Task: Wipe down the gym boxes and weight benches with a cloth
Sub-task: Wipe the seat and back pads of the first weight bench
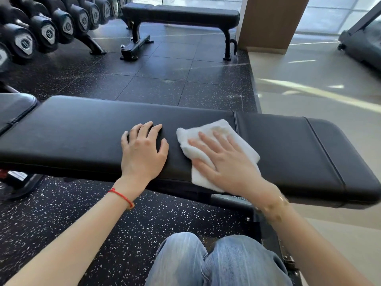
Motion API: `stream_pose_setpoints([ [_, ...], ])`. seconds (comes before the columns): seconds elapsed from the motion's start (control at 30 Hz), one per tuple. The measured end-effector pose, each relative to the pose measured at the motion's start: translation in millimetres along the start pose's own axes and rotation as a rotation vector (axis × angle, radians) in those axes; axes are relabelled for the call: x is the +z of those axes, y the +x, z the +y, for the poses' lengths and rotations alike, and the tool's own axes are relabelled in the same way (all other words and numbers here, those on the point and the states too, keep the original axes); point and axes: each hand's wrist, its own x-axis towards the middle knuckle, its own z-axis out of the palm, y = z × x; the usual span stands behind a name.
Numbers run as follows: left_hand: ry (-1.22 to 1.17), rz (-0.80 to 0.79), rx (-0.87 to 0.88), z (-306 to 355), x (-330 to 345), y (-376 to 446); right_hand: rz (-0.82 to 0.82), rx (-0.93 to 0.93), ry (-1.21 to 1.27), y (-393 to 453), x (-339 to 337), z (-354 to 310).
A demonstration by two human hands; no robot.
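A white cloth (216, 153) pressed flat on a black weight bench (82, 131).
The cloth is held down near the bench's front edge by the right hand (224, 159), fingers straight and spread; the left hand (142, 149) is rested just beside it, fingers relaxed, nothing grasped.

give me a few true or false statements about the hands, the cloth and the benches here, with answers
1. The right hand presses flat on the white cloth. True.
2. The cloth lies on the floor. False: it lies on the near bench.
3. The left hand rests bare on the bench pad. True.
4. The left hand holds a spray bottle. False: it holds nothing.
5. A second bench stands farther back, by the dumbbell rack. True.
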Motion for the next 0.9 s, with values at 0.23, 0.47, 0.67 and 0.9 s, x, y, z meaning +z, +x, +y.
stream_pose_setpoints([
  [0.23, -0.008, -0.025, -0.001, 1, 0, -1, 0.01, 0.196, 0.035, -7, -7, 41],
  [0.47, -0.011, -0.014, -0.007, 1, 0, -1, -0.064, 0.138, 0.007, 70, -9, 8],
  [0.67, -0.024, -0.019, 0.01, -1, -2, -2, 0.008, -0.006, 0.005, -5, -3, -2],
  [0.9, -0.057, -0.047, -0.001, 1, -4, -1, 0.051, 0.209, 0.096, -22, -12, 40],
])
